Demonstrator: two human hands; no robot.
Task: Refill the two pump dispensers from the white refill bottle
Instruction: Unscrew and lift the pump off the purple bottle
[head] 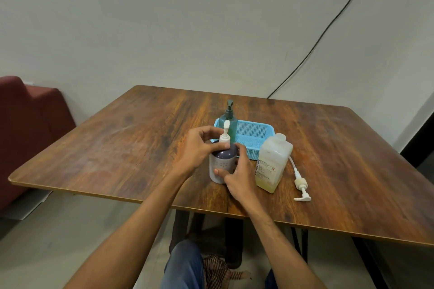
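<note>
A grey and white pump dispenser [222, 163] stands upright on the wooden table [117, 148] in front of me. My left hand [199, 148] pinches the white pump collar [224, 139] at its top. My right hand [237, 176] grips the dispenser's body from the right. Behind it a teal pump dispenser [229, 122] stands in the left end of a blue basket [254, 135]. The white refill bottle [273, 163] stands uncapped to the right, with yellowish liquid low inside. Its detached white pump [301, 186] lies on the table beside it.
The table's near edge runs just below my wrists. A dark red seat [30, 124] stands at the far left. A black cable [328, 28] hangs down the wall behind the table. My knees show under the table.
</note>
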